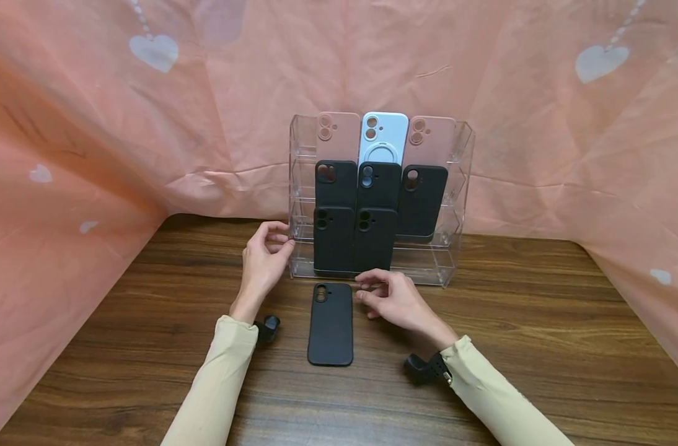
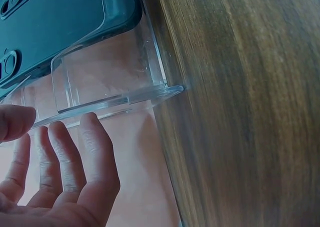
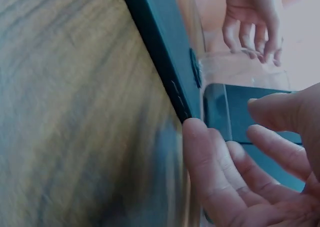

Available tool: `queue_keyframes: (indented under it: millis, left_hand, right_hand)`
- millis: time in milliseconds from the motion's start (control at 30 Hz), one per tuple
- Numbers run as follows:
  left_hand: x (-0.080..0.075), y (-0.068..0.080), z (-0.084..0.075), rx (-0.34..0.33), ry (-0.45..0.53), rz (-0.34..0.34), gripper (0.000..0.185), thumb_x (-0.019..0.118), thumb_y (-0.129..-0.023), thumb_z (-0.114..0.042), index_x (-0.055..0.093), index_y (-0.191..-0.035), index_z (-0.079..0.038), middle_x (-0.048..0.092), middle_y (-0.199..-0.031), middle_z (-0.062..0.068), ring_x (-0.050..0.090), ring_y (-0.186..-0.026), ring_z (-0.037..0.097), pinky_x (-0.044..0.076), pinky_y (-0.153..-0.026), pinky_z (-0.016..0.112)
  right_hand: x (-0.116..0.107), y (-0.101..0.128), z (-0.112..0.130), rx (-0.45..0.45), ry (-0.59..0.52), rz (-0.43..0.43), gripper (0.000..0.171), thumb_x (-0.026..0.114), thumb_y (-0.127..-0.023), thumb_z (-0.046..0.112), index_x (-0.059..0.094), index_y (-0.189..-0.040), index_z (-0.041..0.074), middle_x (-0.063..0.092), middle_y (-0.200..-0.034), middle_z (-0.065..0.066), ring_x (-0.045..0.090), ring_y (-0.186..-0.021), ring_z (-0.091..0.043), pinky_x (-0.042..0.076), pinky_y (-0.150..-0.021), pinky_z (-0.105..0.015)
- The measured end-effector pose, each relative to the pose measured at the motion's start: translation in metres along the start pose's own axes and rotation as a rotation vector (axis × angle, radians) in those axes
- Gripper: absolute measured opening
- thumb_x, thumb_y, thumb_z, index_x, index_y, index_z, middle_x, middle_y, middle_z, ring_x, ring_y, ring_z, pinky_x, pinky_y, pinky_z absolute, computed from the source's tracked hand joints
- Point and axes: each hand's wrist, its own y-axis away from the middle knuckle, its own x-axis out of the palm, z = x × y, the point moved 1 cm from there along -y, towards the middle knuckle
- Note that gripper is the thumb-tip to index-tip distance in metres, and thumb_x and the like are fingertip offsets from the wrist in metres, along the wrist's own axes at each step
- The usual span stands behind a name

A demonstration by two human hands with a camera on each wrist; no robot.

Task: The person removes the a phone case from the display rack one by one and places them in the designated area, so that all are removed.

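Note:
A clear acrylic stand (image 1: 459, 186) holds rows of phone cases: two pink ones (image 1: 332, 135) and a light blue one (image 1: 382, 133) on top, black ones (image 1: 422, 198) below. One black case (image 1: 330, 325) lies flat on the wooden table in front of it. My left hand (image 1: 283, 238) touches the stand's left side wall (image 2: 110, 72) with nearly straight fingers (image 2: 92, 147). My right hand (image 1: 367, 288) hovers at the flat case's upper right corner, fingers loosely bent. One fingertip (image 3: 194, 129) meets the edge of the flat case (image 3: 160, 42). It holds nothing.
The wooden table (image 1: 540, 347) has peach cloth with white hearts (image 1: 93, 155) draped behind it and along both sides. The stand's lowest row has two black cases (image 1: 354, 241) at its left, and the slot at its right shows only clear plastic.

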Motion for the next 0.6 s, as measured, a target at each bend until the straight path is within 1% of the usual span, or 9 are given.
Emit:
queue_keyframes:
  millis: [100, 267, 300, 367, 433, 500, 600]
  left_hand:
    - [0.0, 0.0, 0.0, -0.004, -0.003, 0.002, 0.029, 0.071, -0.092, -0.016, 0.066, -0.121, -0.017, 0.072, -0.108, 0.01, 0.075, -0.098, 0.026, 0.053, -0.074, 0.024]
    - [0.0, 0.0, 0.0, -0.003, -0.008, -0.002, 0.029, 0.071, -0.092, -0.016, 0.066, -0.12, -0.018, 0.071, -0.106, 0.01, 0.075, -0.097, 0.026, 0.052, -0.075, 0.026]
    - [0.0, 0.0, 0.0, -0.003, -0.01, -0.003, 0.028, 0.071, -0.092, -0.016, 0.066, -0.12, -0.018, 0.071, -0.105, 0.01, 0.075, -0.096, 0.026, 0.052, -0.074, 0.026]
    - [0.0, 0.0, 0.0, -0.001, -0.016, -0.006, 0.028, 0.071, -0.092, -0.017, 0.066, -0.12, -0.018, 0.071, -0.104, 0.01, 0.074, -0.095, 0.026, 0.052, -0.074, 0.027]
    - [0.0, 0.0, 0.001, 0.001, -0.02, -0.009, 0.028, 0.071, -0.092, -0.016, 0.066, -0.119, -0.018, 0.071, -0.102, 0.01, 0.074, -0.094, 0.026, 0.051, -0.074, 0.027]
    - [0.0, 0.001, 0.0, 0.004, -0.022, -0.011, 0.028, 0.071, -0.092, -0.016, 0.065, -0.119, -0.018, 0.071, -0.102, 0.01, 0.073, -0.093, 0.026, 0.051, -0.074, 0.028]
    - [0.001, 0.0, 0.0, 0.004, -0.023, -0.011, 0.028, 0.071, -0.092, -0.016, 0.065, -0.119, -0.018, 0.071, -0.102, 0.01, 0.074, -0.093, 0.027, 0.051, -0.074, 0.028]
  right_hand:
    - [-0.006, 0.0, 0.002, -0.02, -0.004, -0.035, 0.028, 0.07, -0.095, 0.008, 0.069, -0.123, 0.004, 0.07, -0.114, -0.017, 0.074, -0.082, -0.025, 0.064, -0.063, -0.03]
    - [-0.019, 0.001, 0.005, -0.051, -0.004, -0.1, 0.031, 0.069, -0.096, 0.008, 0.067, -0.127, 0.004, 0.068, -0.113, -0.017, 0.073, -0.092, -0.033, 0.065, -0.07, -0.036]
    - [-0.021, 0.001, 0.006, -0.067, -0.007, -0.116, 0.031, 0.069, -0.096, 0.008, 0.067, -0.127, 0.004, 0.068, -0.113, -0.017, 0.073, -0.095, -0.034, 0.066, -0.071, -0.037]
    - [-0.026, 0.0, 0.006, -0.098, -0.01, -0.148, 0.032, 0.069, -0.096, 0.008, 0.066, -0.128, 0.004, 0.068, -0.113, -0.018, 0.073, -0.096, -0.035, 0.066, -0.073, -0.04]
    - [-0.032, -0.001, 0.007, -0.138, -0.022, -0.185, 0.032, 0.07, -0.096, 0.007, 0.066, -0.127, 0.003, 0.069, -0.111, -0.019, 0.073, -0.097, -0.038, 0.066, -0.074, -0.042]
    - [-0.037, -0.001, 0.008, -0.176, -0.026, -0.223, 0.032, 0.07, -0.096, 0.007, 0.066, -0.127, 0.002, 0.069, -0.111, -0.019, 0.073, -0.097, -0.038, 0.066, -0.074, -0.039]
    - [-0.045, -0.002, 0.01, -0.222, -0.021, -0.279, 0.032, 0.07, -0.096, 0.006, 0.066, -0.127, 0.002, 0.07, -0.109, -0.019, 0.072, -0.097, -0.035, 0.065, -0.076, -0.029]
